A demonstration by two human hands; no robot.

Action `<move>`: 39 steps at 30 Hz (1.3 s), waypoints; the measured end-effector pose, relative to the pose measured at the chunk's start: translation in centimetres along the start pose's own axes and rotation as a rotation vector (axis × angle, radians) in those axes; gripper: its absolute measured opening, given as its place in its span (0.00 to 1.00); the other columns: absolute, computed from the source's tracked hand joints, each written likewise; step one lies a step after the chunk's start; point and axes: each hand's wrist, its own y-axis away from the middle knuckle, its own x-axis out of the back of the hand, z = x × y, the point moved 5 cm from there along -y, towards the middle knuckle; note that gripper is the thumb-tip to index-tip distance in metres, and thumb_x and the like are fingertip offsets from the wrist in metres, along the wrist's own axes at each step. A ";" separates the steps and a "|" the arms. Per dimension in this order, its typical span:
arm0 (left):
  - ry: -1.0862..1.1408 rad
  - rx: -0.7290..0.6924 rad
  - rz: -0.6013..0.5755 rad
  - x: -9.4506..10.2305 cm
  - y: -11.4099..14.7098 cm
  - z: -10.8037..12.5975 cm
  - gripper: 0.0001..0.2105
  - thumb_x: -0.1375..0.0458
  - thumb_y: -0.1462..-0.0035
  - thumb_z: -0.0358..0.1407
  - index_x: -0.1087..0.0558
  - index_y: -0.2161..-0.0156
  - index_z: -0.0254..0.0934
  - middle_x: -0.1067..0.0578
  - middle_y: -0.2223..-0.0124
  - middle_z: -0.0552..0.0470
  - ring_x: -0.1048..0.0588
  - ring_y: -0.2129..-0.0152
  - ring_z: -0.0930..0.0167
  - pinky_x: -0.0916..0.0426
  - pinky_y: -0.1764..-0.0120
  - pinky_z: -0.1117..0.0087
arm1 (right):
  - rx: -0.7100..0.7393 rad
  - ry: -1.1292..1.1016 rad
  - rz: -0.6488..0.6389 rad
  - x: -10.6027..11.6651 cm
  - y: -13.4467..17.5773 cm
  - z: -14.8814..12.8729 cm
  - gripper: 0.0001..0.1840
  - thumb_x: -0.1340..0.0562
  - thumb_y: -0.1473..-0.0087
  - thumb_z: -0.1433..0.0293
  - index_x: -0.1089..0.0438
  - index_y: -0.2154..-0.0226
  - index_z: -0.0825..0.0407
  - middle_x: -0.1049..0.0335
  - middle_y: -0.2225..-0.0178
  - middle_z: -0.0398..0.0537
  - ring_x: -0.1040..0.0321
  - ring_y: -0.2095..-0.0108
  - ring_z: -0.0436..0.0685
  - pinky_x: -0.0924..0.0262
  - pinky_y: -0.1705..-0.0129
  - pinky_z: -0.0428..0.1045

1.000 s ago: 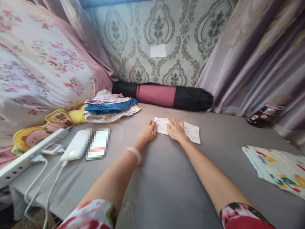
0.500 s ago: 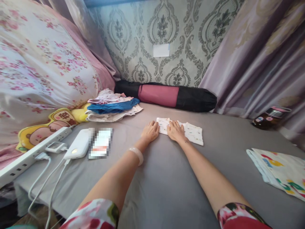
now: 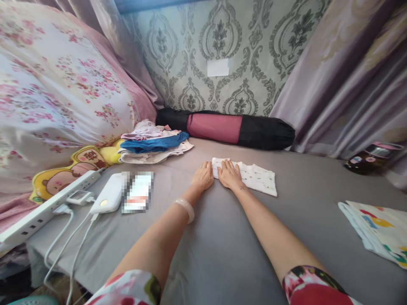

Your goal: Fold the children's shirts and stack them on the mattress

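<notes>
The speckled white cloth [image 3: 259,178], a flat oblong, lies on the smooth grey sheet [image 3: 229,254], right hand [image 3: 229,174] spread open on it; left hand [image 3: 203,176] curves at its nine-o'clock end, grip unclear. Rumpled clothes [image 3: 155,143] sit at ten, cylindrical roll [image 3: 214,127] twelve, glossy bottle [image 3: 364,164] three.

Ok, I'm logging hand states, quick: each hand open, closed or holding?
Left hand: at left end of white printed cloth; grip can't be told.
Right hand: open, palm down on the cloth.
</notes>
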 end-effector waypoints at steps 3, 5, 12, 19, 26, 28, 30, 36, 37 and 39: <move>0.014 0.007 -0.001 0.0 0.0 -0.2 0.15 0.56 0.37 0.29 0.38 0.46 0.30 0.30 0.47 0.38 0.30 0.50 0.63 0.36 0.48 0.63 | -0.008 -0.001 -0.025 -0.3 0.0 0.2 0.31 0.60 0.34 0.62 0.49 0.35 0.62 0.54 0.32 0.57 0.63 0.32 0.61 0.68 0.34 0.62; 0.027 0.010 0.005 -0.1 -0.1 -0.3 0.17 0.56 0.38 0.28 0.38 0.45 0.30 0.30 0.47 0.38 0.31 0.49 0.63 0.37 0.47 0.63 | -0.013 0.000 -0.045 -0.3 -0.1 0.2 0.31 0.60 0.34 0.62 0.49 0.35 0.62 0.55 0.32 0.57 0.63 0.32 0.61 0.68 0.34 0.62; 0.087 0.034 0.031 0.1 -0.2 -0.4 0.17 0.57 0.38 0.27 0.39 0.45 0.28 0.30 0.47 0.36 0.31 0.49 0.63 0.37 0.47 0.63 | -0.005 -0.011 -0.049 0.5 -0.9 -0.9 0.30 0.60 0.34 0.63 0.48 0.36 0.61 0.54 0.33 0.58 0.61 0.32 0.63 0.66 0.35 0.63; 0.155 0.065 0.079 0.3 -0.2 -0.6 0.15 0.59 0.34 0.31 0.37 0.47 0.32 0.29 0.48 0.39 0.31 0.49 0.64 0.38 0.46 0.62 | 0.116 -0.045 -0.069 -0.4 -2.0 -3.1 0.30 0.61 0.34 0.65 0.49 0.35 0.61 0.55 0.32 0.56 0.61 0.32 0.61 0.68 0.34 0.62; 0.146 0.072 0.069 0.1 -0.3 -0.8 0.17 0.59 0.34 0.31 0.39 0.43 0.30 0.29 0.46 0.39 0.32 0.47 0.64 0.39 0.45 0.62 | 0.112 -0.074 -0.081 -1.0 -2.0 -3.0 0.30 0.61 0.34 0.65 0.50 0.35 0.60 0.57 0.32 0.55 0.62 0.32 0.60 0.67 0.34 0.63; 0.131 0.068 0.058 0.2 -0.2 -0.8 0.18 0.59 0.34 0.31 0.39 0.42 0.31 0.30 0.44 0.40 0.32 0.46 0.63 0.39 0.45 0.62 | 0.116 -0.100 -0.101 -0.9 -2.1 -3.0 0.30 0.61 0.34 0.64 0.50 0.35 0.60 0.57 0.32 0.55 0.62 0.32 0.60 0.67 0.34 0.62; 0.111 0.048 0.039 0.3 -0.2 -0.6 0.19 0.59 0.35 0.29 0.40 0.41 0.31 0.30 0.43 0.40 0.32 0.46 0.64 0.39 0.45 0.61 | 0.116 -0.132 -0.098 -0.4 -2.1 -2.8 0.30 0.62 0.34 0.64 0.49 0.35 0.60 0.55 0.32 0.55 0.60 0.32 0.60 0.66 0.34 0.62; 0.038 -0.098 0.012 0.1 0.2 0.4 0.21 0.61 0.33 0.35 0.40 0.38 0.35 0.36 0.36 0.44 0.40 0.39 0.66 0.48 0.38 0.57 | 0.043 -0.078 0.061 1.4 -0.6 -0.2 0.29 0.59 0.34 0.65 0.47 0.36 0.57 0.53 0.33 0.54 0.59 0.33 0.61 0.71 0.34 0.65; 0.022 -0.119 -0.003 0.0 0.3 0.6 0.22 0.61 0.32 0.37 0.41 0.37 0.36 0.38 0.35 0.46 0.42 0.37 0.65 0.49 0.37 0.55 | 0.030 -0.060 0.061 1.5 -0.3 0.4 0.28 0.59 0.34 0.65 0.46 0.36 0.57 0.53 0.33 0.55 0.59 0.33 0.61 0.71 0.34 0.66; -0.012 -0.152 -0.046 -0.3 0.3 0.9 0.23 0.62 0.32 0.41 0.43 0.36 0.38 0.42 0.32 0.47 0.48 0.35 0.63 0.52 0.36 0.52 | 0.013 -0.032 0.050 1.5 0.3 1.5 0.28 0.58 0.35 0.65 0.46 0.36 0.56 0.52 0.33 0.54 0.59 0.33 0.62 0.70 0.34 0.67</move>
